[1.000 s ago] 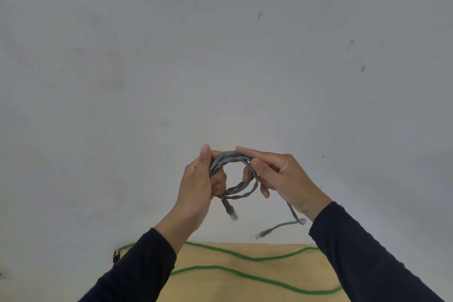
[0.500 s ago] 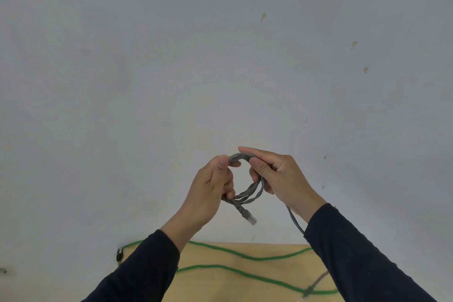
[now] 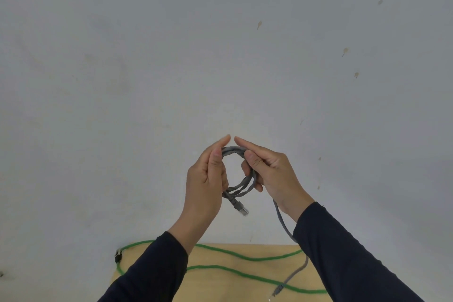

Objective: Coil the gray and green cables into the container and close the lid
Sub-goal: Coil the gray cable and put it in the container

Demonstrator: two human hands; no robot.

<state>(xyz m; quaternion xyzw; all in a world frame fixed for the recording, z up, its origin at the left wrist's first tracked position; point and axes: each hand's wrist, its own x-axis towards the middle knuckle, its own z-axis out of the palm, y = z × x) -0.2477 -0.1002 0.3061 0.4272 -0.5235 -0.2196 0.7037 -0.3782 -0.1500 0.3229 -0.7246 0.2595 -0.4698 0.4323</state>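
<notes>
The gray cable (image 3: 241,186) is wound into a small loop held up in front of the wall. My left hand (image 3: 206,181) grips the loop's left side and my right hand (image 3: 272,176) pinches its top right. One plug end (image 3: 241,209) dangles below the loop. The cable's free tail (image 3: 284,225) hangs from my right hand down to the wooden table, ending in a plug (image 3: 277,291). The green cable (image 3: 245,258) lies in long curves across the table. No container is in view.
The light wooden table (image 3: 220,287) fills the bottom edge, against a plain gray-white wall (image 3: 171,68). The green cable's black plug end (image 3: 118,256) hangs off the table's left corner.
The free tail has dropped lower, now reaching the table. My left hand shifted its hold on the loop, fingers now extended upward; the loop stays about the same size.
</notes>
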